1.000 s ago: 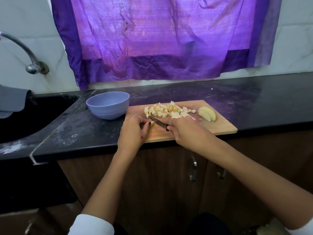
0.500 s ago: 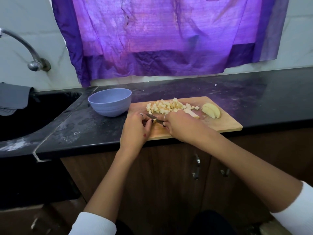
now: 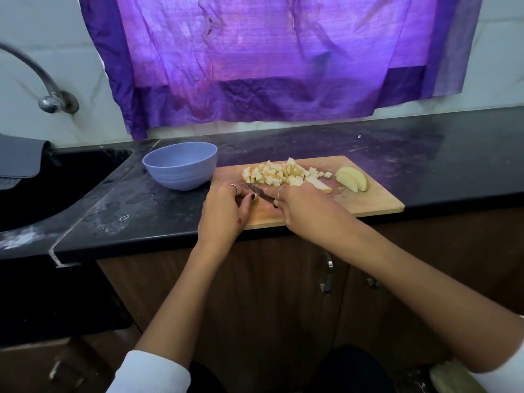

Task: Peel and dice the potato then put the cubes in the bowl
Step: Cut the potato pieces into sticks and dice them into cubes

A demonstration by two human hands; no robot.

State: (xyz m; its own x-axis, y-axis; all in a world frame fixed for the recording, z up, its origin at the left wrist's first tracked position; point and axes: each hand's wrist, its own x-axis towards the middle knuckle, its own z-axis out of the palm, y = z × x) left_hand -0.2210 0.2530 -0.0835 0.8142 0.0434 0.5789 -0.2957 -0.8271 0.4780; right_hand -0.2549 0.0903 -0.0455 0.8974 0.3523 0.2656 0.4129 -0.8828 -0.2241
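Note:
A wooden cutting board (image 3: pixel 377 204) lies on the black counter. On it sits a heap of pale potato cubes (image 3: pixel 276 173), a flat potato piece (image 3: pixel 320 184) and two uncut wedges (image 3: pixel 351 179) at the right. My right hand (image 3: pixel 306 205) grips a small knife (image 3: pixel 259 192), blade pointing left over the board's near part. My left hand (image 3: pixel 225 211) rests on the board's left end, fingers curled on a small potato bit beside the blade. A blue bowl (image 3: pixel 180 165) stands just left of the board; its inside is hidden.
A dark sink (image 3: pixel 42 188) with a curved metal tap (image 3: pixel 51 100) lies to the left, a grey mat (image 3: pixel 17 160) draped on its rim. A purple cloth (image 3: pixel 255 58) hangs on the wall behind. Brown cabinet doors (image 3: pixel 283 293) with handles sit below the counter edge.
The knife blade has shifted slightly left and back between my hands while they stay close together at the board's near-left part. The view has tilted a little.

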